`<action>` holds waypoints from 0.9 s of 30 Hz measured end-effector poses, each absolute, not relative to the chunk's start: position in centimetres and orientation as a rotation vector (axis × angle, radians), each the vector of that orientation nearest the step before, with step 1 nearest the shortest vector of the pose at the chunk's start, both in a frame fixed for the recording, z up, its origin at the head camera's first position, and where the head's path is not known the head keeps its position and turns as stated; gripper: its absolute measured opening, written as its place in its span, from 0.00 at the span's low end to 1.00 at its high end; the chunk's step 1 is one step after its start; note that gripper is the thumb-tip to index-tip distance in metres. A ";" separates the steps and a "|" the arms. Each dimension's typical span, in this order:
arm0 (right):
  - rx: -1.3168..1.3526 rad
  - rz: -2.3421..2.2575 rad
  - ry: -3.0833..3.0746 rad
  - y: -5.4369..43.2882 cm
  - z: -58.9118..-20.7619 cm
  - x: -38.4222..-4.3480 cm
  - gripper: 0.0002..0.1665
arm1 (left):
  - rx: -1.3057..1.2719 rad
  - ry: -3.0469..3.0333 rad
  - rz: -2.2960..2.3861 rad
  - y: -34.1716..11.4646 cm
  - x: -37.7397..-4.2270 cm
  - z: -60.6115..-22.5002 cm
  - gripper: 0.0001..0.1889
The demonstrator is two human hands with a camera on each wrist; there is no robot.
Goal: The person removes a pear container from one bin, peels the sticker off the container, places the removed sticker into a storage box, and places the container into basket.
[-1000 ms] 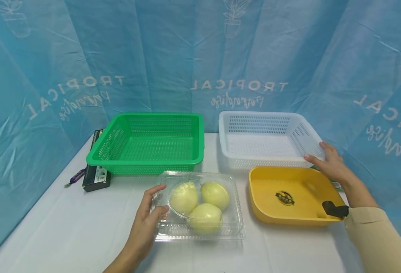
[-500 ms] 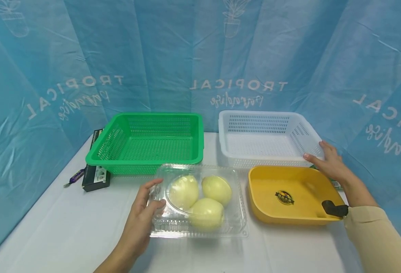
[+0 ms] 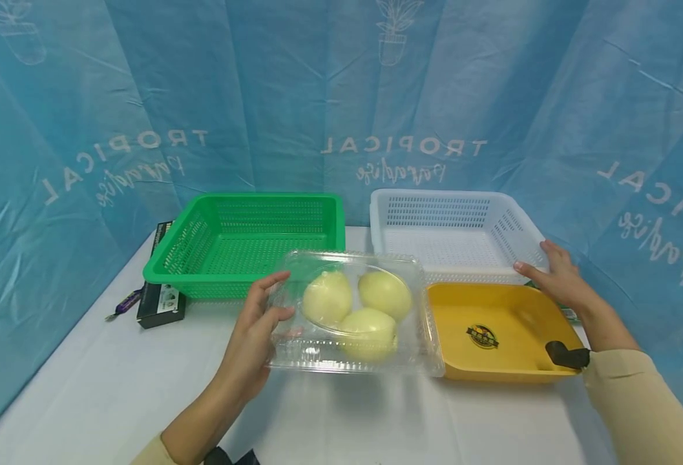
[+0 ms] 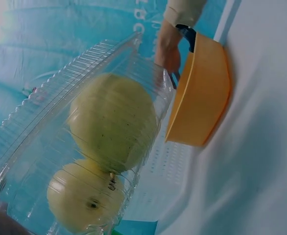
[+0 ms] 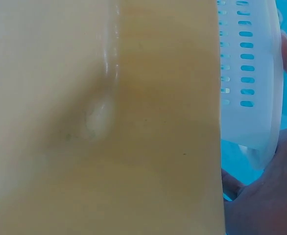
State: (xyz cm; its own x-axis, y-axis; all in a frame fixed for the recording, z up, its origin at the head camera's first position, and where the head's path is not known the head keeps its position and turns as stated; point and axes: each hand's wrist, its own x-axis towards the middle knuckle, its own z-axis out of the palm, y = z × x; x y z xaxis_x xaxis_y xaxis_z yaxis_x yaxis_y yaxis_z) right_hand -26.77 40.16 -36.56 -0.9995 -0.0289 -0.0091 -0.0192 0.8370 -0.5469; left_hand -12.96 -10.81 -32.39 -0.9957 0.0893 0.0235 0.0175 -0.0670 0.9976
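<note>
My left hand [image 3: 252, 329] grips the left end of a clear plastic clamshell box [image 3: 312, 352], thumb at the front and a finger over the side. The box hangs above the white table, its shadow below, and overlaps the yellow tub's left edge in the head view. Three round, pale yellow-green fruits [image 3: 370, 332] lie inside; two of them show in the left wrist view. At the far right, my right hand [image 3: 562, 281] holds the front right corner of a white slotted basket [image 5: 261, 122], thumb on the front rim. No contents are visible in the basket.
A yellow tub [image 3: 527, 373] with a round label stands before the white basket. The green basket [image 3: 190, 279] is at back left, beside a black box [image 3: 161, 307] and a small purple wrapped item [image 3: 126, 302]. A blue curtain [image 3: 283, 97] hangs behind.
My left hand has lifted the clamshell box off the table and moved it up, away from me and slightly right. The right hand stays at the basket's corner.
</note>
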 end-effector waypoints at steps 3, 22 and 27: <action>-0.036 -0.895 2.995 40.2 -36.6 -26.8 0.57 | 0.122 2.086 2.282 -10.2 -13.6 -32.1 0.28; -0.005 -0.934 2.970 40.0 -36.7 -26.8 0.58 | 0.123 2.077 2.415 -5.5 -19.7 -30.8 0.25; 0.001 -0.936 2.965 40.2 -36.8 -26.9 0.58 | 0.111 2.116 2.416 -4.2 -21.4 -30.5 0.25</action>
